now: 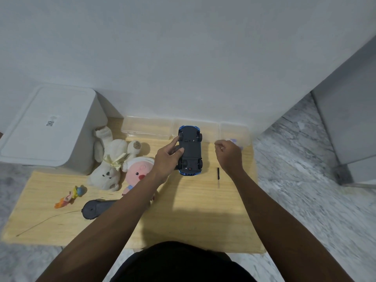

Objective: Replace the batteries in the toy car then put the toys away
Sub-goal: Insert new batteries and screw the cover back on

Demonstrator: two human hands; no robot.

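Sitting upper left of frame: white lidded bin (48,127), beside the wooden table (183,216) spanning the centre. Clear plastic containers (148,127) line the table's far edge. White plush bunny (109,159) and pink-faced plush doll (138,171) lie left of centre; black remote controller (97,208) lower left, small colourful figurine (70,196) near it. Blue toy car (190,151) is belly-up at centre; left hand (168,159) grips its left side. Right hand (228,154) hovers just right of the car, fingers curled, contents unclear. Small screwdriver (218,177) lies below that hand.
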